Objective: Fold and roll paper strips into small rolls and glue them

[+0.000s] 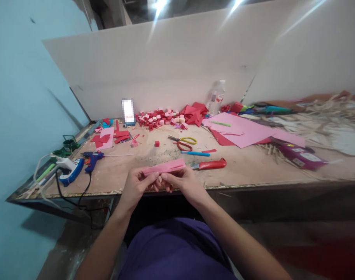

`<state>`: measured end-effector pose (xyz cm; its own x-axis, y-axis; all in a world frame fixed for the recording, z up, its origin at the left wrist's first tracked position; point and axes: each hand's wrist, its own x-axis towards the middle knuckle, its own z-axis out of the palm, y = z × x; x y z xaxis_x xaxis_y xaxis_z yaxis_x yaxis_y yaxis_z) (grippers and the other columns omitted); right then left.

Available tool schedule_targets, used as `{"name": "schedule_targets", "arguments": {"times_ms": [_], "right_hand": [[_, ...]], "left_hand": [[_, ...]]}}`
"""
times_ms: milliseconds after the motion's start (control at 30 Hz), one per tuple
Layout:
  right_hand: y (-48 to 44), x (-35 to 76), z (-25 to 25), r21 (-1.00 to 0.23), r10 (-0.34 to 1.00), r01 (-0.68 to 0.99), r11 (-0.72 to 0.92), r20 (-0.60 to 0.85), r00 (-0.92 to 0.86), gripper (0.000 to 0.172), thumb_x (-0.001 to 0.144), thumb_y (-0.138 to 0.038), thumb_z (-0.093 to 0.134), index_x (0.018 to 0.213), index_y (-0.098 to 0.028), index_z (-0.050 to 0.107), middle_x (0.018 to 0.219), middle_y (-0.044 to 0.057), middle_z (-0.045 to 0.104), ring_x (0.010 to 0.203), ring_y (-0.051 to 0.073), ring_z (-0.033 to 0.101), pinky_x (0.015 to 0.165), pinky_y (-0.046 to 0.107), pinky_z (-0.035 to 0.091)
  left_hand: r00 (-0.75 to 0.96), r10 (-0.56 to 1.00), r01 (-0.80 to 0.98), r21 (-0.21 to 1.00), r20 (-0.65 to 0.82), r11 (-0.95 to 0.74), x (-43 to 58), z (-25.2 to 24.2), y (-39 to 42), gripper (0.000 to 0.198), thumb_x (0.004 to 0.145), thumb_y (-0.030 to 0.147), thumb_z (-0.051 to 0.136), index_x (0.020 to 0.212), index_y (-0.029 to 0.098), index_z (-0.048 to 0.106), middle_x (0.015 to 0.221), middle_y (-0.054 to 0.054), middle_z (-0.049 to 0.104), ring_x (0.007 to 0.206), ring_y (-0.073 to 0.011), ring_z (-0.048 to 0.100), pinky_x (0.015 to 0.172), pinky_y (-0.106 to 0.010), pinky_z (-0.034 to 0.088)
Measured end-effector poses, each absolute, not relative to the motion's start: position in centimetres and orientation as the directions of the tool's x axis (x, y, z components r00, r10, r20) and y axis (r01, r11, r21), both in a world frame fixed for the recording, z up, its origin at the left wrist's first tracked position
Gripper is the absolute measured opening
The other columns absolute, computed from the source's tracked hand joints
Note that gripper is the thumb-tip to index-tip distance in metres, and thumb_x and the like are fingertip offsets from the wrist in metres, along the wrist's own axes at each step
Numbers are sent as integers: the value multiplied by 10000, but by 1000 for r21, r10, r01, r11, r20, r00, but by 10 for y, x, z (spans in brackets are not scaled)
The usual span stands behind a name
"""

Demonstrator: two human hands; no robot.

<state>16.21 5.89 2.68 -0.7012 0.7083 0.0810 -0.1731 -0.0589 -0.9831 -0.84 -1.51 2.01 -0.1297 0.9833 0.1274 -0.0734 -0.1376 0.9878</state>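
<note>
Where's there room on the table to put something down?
One bare patch of table lies between the red-handled knife and the purple pack. Another is near the table's front edge, between the blue glue gun and the left hand. It's crowded at the back with little cubes and at far right with pale scraps.

Pale blue wall [14, 97] stood at left; white panel [165, 70] backed the wooden table [244, 165]; bright lights [160, 4] glared above.

Our left grip [140, 182] and right grip [180, 180] pinch side by side, thumbs [167, 177] nearly touching, fingers [156, 186] curled, forearms [228, 229] converging from near.
</note>
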Motion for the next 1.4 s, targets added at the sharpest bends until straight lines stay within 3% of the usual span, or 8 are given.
{"name": "schedule_targets", "arguments": {"times_ms": [333,567,1033,1200,1400], "right_hand": [[55,160,21,-971,802,-219,-92,58,-595,338,730,-457,881,644,-146,778,593,52,713,472,112,571,488,235,461],[56,164,22,-953,831,-277,-124,53,-553,337,747,-411,866,580,-148,739,523,31,654,387,77,455,393,220,298],[60,171,30,-901,909,-427,-79,110,-401,336,761,-392,840,562,-163,696,548,17,631,380,64,398,385,239,246],[66,174,27,-921,908,-383,-73,98,-408,321,766,-378,832,567,-160,709,562,23,638,404,72,416,409,246,270],[73,187,30,-980,863,-198,14,112,-492,309,733,-414,857,606,-159,738,578,29,656,482,111,528,490,249,414]], "left_hand": [[-7,989,104,983,151,-149,-6,25,-14,355,895,468,707,767,140,749,732,-58,728,664,-168,653,634,-259,522],[1,994,24,993,113,-113,-4,16,-12,394,866,519,733,782,135,706,665,-45,688,595,-156,635,610,-262,525],[-54,989,58,989,137,-134,0,10,-19,333,925,444,684,783,143,702,638,-37,697,572,-143,636,606,-248,506],[-48,991,40,992,123,-121,-2,11,-18,371,908,463,692,724,141,689,614,-40,688,538,-138,623,569,-240,496],[-234,948,145,972,214,-183,-19,21,-18,275,896,390,712,794,142,768,728,-53,753,622,-141,662,617,-228,529]]}}
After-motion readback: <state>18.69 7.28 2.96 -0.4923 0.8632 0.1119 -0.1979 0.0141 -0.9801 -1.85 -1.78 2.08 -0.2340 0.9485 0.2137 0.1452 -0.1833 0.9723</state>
